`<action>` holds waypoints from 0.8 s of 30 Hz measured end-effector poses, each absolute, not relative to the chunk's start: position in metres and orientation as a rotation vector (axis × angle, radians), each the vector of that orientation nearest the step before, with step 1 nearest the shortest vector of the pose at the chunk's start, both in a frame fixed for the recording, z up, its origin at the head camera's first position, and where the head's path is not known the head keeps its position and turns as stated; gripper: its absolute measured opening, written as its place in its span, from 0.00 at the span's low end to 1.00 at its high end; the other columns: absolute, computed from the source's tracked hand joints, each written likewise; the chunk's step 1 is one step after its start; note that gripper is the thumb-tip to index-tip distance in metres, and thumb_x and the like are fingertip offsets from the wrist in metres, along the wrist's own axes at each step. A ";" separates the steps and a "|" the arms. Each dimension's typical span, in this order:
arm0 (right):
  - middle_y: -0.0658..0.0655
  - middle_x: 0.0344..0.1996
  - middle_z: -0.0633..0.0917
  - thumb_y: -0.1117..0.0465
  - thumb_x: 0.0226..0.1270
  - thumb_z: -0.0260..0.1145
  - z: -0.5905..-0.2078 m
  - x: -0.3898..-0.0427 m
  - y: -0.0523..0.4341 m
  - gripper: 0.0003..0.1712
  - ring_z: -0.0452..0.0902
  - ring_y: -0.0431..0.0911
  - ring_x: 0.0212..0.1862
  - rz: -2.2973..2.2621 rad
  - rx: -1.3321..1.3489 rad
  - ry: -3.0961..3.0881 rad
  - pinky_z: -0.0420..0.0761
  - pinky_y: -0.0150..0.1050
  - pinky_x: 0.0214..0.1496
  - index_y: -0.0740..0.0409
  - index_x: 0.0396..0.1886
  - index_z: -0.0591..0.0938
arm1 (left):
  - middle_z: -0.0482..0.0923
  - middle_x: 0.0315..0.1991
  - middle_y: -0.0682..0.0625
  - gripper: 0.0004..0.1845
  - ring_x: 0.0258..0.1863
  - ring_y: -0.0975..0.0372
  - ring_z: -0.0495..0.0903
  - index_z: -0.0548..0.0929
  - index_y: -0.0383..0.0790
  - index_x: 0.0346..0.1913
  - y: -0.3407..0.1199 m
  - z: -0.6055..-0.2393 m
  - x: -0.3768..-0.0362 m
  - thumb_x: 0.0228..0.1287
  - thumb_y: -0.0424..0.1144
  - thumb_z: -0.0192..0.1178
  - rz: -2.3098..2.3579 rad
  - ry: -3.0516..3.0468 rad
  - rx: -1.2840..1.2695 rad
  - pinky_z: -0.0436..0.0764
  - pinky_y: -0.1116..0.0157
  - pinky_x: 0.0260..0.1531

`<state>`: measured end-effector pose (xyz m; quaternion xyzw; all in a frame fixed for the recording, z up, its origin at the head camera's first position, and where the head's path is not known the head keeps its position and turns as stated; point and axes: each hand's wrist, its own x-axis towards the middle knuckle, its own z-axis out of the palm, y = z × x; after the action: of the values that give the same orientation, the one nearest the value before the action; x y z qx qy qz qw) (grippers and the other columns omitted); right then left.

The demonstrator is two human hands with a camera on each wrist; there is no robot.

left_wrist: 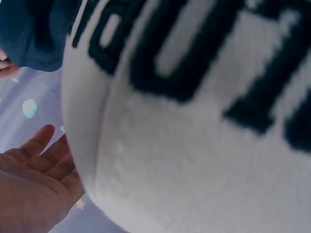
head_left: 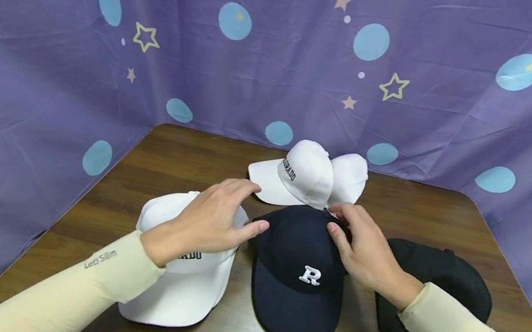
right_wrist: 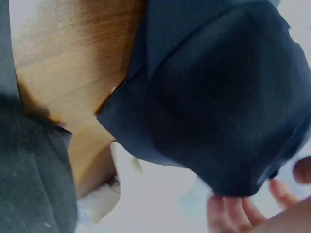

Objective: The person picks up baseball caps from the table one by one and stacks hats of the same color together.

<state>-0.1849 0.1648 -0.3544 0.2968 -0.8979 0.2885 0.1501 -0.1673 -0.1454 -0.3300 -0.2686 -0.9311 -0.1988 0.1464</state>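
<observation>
A navy cap [head_left: 302, 248] with a white letter R lies in the middle of the table, its brim toward me. My left hand [head_left: 215, 219] hovers over a white cap [head_left: 175, 298] with dark lettering. Its fingers are spread, and the thumb reaches toward the navy cap's left side. In the left wrist view, the white cap's lettered front fills most of the picture. My right hand [head_left: 370, 251] is at the navy cap's back right, fingers loosely bent. The right wrist view shows those fingers [right_wrist: 233, 208] at the navy cap's rear edge, with the thumb apart from them.
A black cap [head_left: 437, 277] lies at the right, partly under my right forearm. Behind the navy cap are a white lettered cap [head_left: 307, 173] and another white cap [head_left: 350, 177]. The wooden table [head_left: 184, 152] ends at a purple patterned curtain [head_left: 281, 74].
</observation>
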 end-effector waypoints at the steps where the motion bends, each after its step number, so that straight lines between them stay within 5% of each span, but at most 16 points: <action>1: 0.59 0.54 0.81 0.60 0.76 0.64 -0.355 -0.182 0.163 0.16 0.77 0.54 0.56 0.782 0.889 -2.537 0.75 0.55 0.58 0.55 0.60 0.79 | 0.78 0.63 0.43 0.37 0.67 0.50 0.73 0.76 0.35 0.66 -0.145 -0.330 -0.167 0.67 0.62 0.62 -0.574 -2.681 -0.772 0.70 0.49 0.68; 10: 0.66 0.73 0.64 0.27 0.61 0.68 -0.366 -0.171 0.150 0.49 0.66 0.63 0.68 0.383 1.138 -2.535 0.74 0.65 0.61 0.39 0.78 0.68 | 0.78 0.63 0.44 0.37 0.66 0.50 0.74 0.76 0.35 0.66 -0.142 -0.333 -0.168 0.68 0.62 0.61 -0.580 -2.687 -0.788 0.72 0.49 0.66; 24: 0.65 0.70 0.68 0.27 0.56 0.72 -0.383 -0.187 0.139 0.54 0.74 0.60 0.62 0.400 1.119 -2.843 0.81 0.63 0.49 0.36 0.80 0.64 | 0.78 0.63 0.44 0.36 0.66 0.50 0.74 0.76 0.36 0.66 -0.141 -0.333 -0.165 0.68 0.63 0.60 -0.564 -2.679 -0.796 0.72 0.49 0.66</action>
<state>-0.1873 0.1394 -0.3831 0.3630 -0.9222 0.1298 0.0300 -0.1653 -0.1409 -0.3329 -0.2763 -0.9297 -0.1959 0.1449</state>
